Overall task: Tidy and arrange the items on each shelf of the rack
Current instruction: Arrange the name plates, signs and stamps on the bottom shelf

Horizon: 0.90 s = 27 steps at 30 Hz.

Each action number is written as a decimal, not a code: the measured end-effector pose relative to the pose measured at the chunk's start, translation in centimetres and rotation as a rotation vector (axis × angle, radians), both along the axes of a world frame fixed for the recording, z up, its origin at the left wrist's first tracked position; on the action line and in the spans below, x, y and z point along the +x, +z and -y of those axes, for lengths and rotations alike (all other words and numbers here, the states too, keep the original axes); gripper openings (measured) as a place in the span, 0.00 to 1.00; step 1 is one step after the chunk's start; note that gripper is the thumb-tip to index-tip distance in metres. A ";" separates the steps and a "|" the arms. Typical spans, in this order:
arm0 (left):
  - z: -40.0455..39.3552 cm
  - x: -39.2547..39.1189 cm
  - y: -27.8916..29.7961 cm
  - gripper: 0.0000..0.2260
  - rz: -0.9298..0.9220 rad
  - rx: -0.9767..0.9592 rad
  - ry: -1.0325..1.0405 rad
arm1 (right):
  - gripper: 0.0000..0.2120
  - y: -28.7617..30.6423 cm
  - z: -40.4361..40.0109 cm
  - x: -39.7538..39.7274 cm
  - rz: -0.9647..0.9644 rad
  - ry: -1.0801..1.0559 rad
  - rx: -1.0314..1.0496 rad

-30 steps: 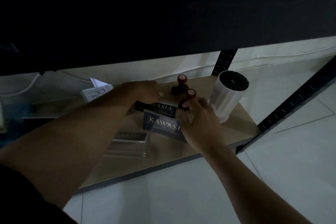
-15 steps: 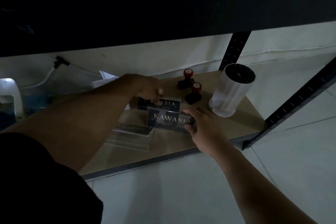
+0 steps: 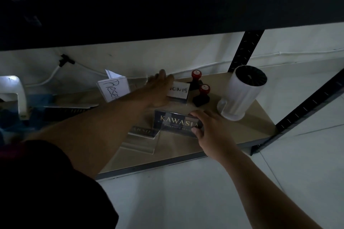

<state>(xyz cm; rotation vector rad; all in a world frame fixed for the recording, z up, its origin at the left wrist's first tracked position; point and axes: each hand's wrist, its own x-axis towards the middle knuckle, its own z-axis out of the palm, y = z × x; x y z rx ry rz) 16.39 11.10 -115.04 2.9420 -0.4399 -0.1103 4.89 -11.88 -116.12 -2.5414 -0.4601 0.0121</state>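
Note:
On the lowest shelf board [image 3: 247, 132], my right hand [image 3: 212, 132] pinches the right end of a dark acrylic sign [image 3: 173, 122] reading KAWASIA, which stands upright near the front. My left hand [image 3: 158, 89] reaches to the back with straight fingers and touches the left edge of a second small sign [image 3: 179, 90]. That sign shows a white handwritten face. A third sign [image 3: 143, 133] lies tilted on its clear acrylic base to the left of the front one.
Two red-topped stamps [image 3: 203, 94] stand right of the white-faced sign. A white cylinder with a black top [image 3: 242, 96] stands at the right end. A folded handwritten paper card [image 3: 113, 89] leans at the back left. The dark upper shelf [image 3: 167, 5] hangs overhead, and a rack post [image 3: 307, 102] slants at the right.
My left hand slid toward the back and its fingers straightened. The rear sign now shows a white handwritten face instead of its dark one. My right hand keeps its hold on the front sign.

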 end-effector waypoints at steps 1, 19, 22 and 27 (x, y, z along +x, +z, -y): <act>0.0 0.0 0.2 0.23 0.034 -0.015 0.007 | 0.19 0.0 0.0 0.0 0.007 0.003 -0.007; -1.6 -9.1 5.9 0.12 0.289 -0.469 0.128 | 0.30 1.0 -3.1 -1.8 0.220 -0.075 -0.108; -3.6 -13.9 6.1 0.07 0.421 -0.492 0.226 | 0.16 2.3 -5.6 -3.0 0.350 0.029 -0.026; -8.1 -18.3 7.2 0.09 0.622 -0.495 0.436 | 0.09 2.1 -9.3 -4.0 0.219 0.226 0.152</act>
